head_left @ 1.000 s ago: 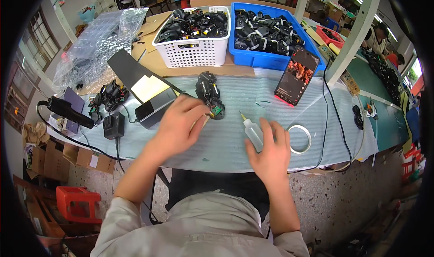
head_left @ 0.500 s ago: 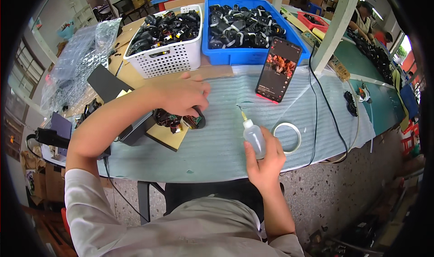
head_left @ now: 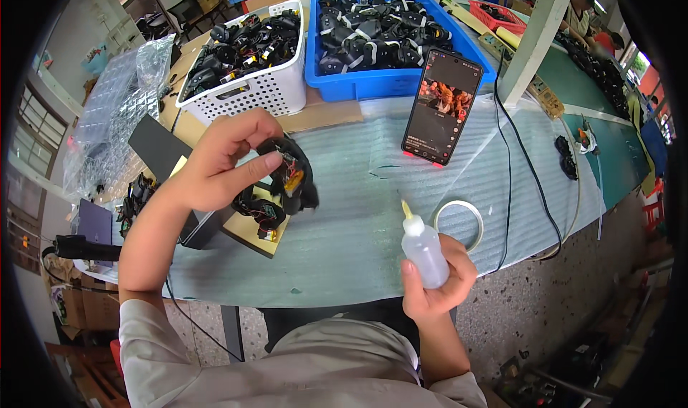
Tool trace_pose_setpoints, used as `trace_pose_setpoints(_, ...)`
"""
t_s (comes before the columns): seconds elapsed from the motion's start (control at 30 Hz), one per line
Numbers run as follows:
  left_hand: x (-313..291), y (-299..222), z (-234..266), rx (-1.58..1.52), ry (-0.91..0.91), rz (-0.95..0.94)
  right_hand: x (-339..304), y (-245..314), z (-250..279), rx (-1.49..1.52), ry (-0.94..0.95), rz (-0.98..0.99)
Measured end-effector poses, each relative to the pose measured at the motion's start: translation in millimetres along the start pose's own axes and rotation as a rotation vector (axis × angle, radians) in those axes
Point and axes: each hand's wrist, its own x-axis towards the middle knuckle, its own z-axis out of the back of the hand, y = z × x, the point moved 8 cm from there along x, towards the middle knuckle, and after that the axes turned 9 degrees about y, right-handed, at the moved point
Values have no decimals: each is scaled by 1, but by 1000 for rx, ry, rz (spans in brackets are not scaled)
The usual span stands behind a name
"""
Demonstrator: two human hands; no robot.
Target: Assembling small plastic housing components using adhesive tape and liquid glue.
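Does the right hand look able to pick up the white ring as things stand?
Probably not cleanly: the right hand is wrapped around the squeeze bottle. The white ring lies close by, its upper part uncovered, so the occupied grip seems the main obstacle.

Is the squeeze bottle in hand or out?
In hand: the right hand grips the squeeze bottle, thumb on one side, fingers around the other.

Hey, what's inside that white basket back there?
The white basket holds a heap of black devices. The top ones cover whatever lies deeper, so that can't be seen.
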Motion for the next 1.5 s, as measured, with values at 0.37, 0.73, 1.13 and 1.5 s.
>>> trace_pose_setpoints(0.37,-48,68,-145,-832,-88,553,15,-13,23,95,-40,-177)
trace_pose_setpoints(0.73,-47,71,-143,-824,75,248,85,6,-19,158,402,-57)
trace_pose_setpoints(1.13,-48,76,-145,-1013,103,264,76,-3,-47,34,601,42)
trace_pose_setpoints(1.5,-48,77,-145,-1074,101,293,75,0,-51,-33,616,56)
